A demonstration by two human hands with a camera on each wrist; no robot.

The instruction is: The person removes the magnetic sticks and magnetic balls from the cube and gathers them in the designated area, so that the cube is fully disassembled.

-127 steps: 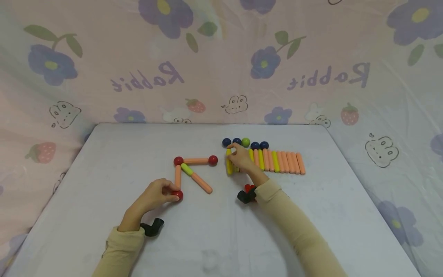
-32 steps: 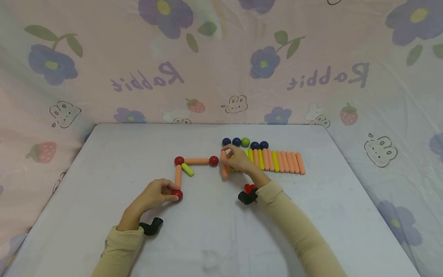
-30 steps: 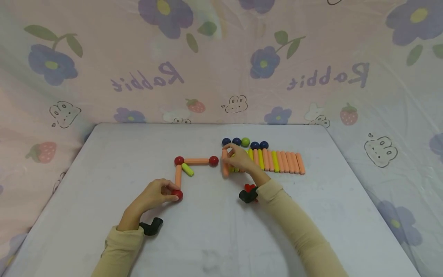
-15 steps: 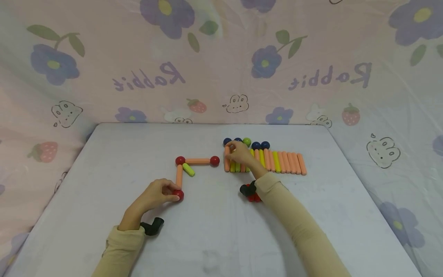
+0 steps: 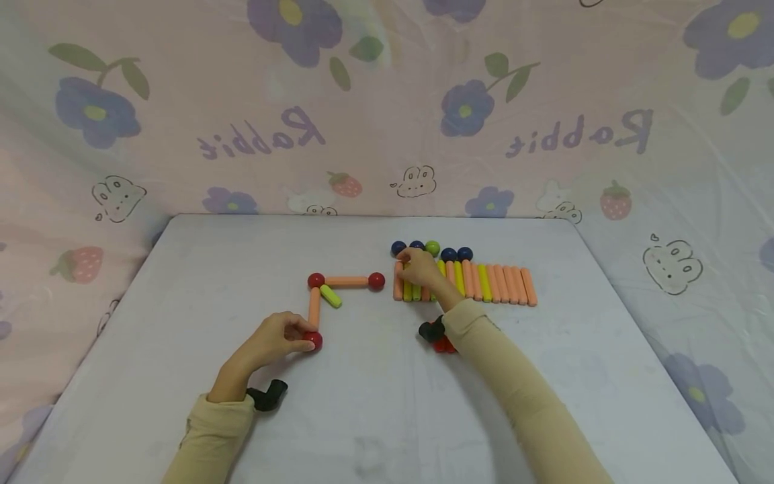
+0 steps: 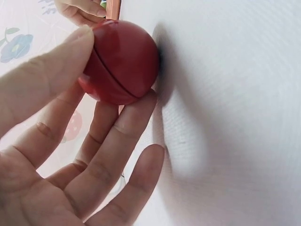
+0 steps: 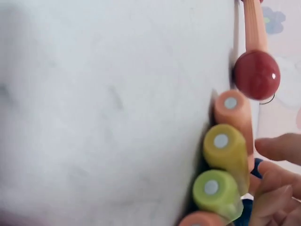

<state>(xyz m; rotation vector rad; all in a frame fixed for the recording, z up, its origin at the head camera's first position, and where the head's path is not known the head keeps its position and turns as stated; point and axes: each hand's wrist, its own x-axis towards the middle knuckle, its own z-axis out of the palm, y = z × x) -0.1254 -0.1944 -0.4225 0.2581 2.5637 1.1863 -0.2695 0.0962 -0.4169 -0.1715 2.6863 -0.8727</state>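
Observation:
My left hand [image 5: 275, 343] pinches a red ball [image 6: 120, 61] between thumb and fingers on the table. From that ball an orange magnetic stick [image 5: 314, 308] leads up to a corner red ball [image 5: 316, 281]. A second orange stick [image 5: 347, 282] runs right from the corner to another red ball [image 5: 376, 281]. A short green stick [image 5: 330, 296] slants off the corner ball. My right hand [image 5: 423, 270] hovers over the left end of a row of sticks, hiding some. In the right wrist view its fingers are beside the end orange stick [image 7: 233, 110] and a yellow stick [image 7: 225, 146], gripping neither.
The row continues right with yellow and orange sticks [image 5: 510, 284]. Behind it lie several dark blue balls [image 5: 464, 253] and a green ball [image 5: 432, 248]. Red pieces [image 5: 444, 345] lie partly hidden under the right wrist. A patterned curtain [image 5: 375, 134] hangs behind the table.
The orange stick that slanted from the green one was moved by my right hand to the row's left end and let go there. My left hand has stayed on its red ball.

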